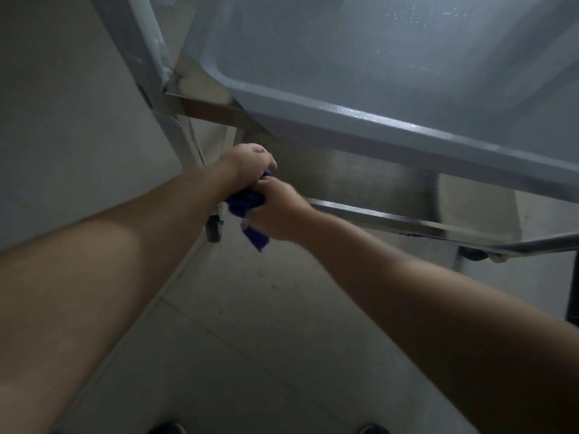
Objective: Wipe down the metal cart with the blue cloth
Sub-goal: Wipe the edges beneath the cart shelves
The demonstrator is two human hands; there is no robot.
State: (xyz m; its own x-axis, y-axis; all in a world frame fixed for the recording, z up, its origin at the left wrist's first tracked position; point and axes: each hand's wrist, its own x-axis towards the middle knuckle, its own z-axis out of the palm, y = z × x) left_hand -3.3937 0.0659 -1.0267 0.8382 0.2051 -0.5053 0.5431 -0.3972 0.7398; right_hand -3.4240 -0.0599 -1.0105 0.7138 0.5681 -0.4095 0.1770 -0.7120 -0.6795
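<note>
The blue cloth (247,203) is bunched up between both hands, with a tail hanging down below them. My left hand (246,162) grips its upper part and my right hand (277,211) grips its lower part, the two fists touching. They hover just in front of the metal cart's lower shelf (360,180), near its front left corner. The cart's top tray (376,120) looks wet and shiny and fills the upper right of the head view.
A caster wheel (214,228) sits under the cart's left leg, another wheel (476,254) at the right. A pale wall (62,120) runs along the left. Tiled floor (250,339) lies below. My shoe tips (167,429) show at the bottom edge.
</note>
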